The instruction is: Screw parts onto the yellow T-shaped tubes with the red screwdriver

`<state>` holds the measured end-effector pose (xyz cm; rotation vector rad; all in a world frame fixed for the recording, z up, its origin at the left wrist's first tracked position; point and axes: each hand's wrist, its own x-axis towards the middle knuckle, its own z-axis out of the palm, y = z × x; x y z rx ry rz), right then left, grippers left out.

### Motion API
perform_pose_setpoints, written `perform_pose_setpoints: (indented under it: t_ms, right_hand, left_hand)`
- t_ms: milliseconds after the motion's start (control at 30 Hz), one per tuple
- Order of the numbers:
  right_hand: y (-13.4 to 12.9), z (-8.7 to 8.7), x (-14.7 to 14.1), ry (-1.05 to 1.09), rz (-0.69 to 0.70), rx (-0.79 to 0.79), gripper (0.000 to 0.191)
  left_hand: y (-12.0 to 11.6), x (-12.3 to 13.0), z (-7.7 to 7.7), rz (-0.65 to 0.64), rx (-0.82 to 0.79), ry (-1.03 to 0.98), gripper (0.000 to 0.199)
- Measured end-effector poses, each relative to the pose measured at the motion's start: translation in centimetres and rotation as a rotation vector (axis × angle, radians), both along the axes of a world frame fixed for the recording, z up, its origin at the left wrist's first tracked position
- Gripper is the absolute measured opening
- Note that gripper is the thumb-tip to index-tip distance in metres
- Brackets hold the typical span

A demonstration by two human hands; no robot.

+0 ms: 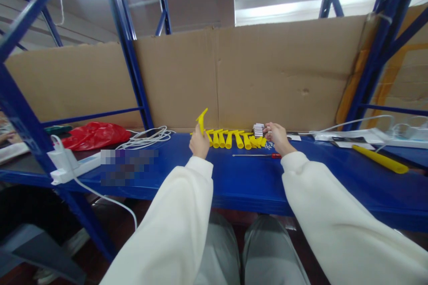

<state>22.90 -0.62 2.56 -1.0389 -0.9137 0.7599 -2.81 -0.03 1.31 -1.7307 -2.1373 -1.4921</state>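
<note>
My left hand [199, 144] is closed round a yellow plastic piece [201, 120] that points upward above the blue shelf. Beside it, a row of several similar yellow pieces [228, 140] stretches along the back of the shelf. My right hand [276, 137] is at the right end of the row, its fingers bent beside a small stack of white and dark parts [258, 130]; whether they pinch anything is too small to tell. Tiny pale bits [269, 145] lie just under that hand. A screwdriver with a red handle [276, 156] lies in front of the row.
Cardboard [254, 75] stands behind the blue shelf [247, 187]. On the left are a red bag [96, 136], a coiled white cable [152, 137] and a power strip [80, 165]. A yellow-handled tool [381, 159] and papers lie right. A person's hand shows at far left.
</note>
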Motion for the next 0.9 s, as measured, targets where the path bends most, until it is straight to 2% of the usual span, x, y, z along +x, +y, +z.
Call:
perform_pose_setpoints:
  t_ms: [200, 400, 733, 900]
  right_hand:
    - [0.0, -0.4, -0.1, -0.039, -0.005, -0.02, 0.026]
    - [0.0, -0.3, -0.5, -0.054, -0.045, -0.01, 0.029]
    - [0.5, -0.6, -0.3, -0.14, -0.055, 0.011, 0.027]
    - [1.0, -0.4, 1.5, -0.219, -0.174, 0.049, 0.022]
  left_hand:
    - [1.4, -1.6, -0.9, 0.147, -0.118, -0.077, 0.051]
    - [2.2, -1.6, -1.0, 0.181, -0.242, -0.17, 0.043]
    - [3.4, -2.3, -1.6, 0.146, -0.338, -0.098, 0.039]
    - [3.6, -2.6, -1.9, 0.097, -0.223, -0.105, 0.038]
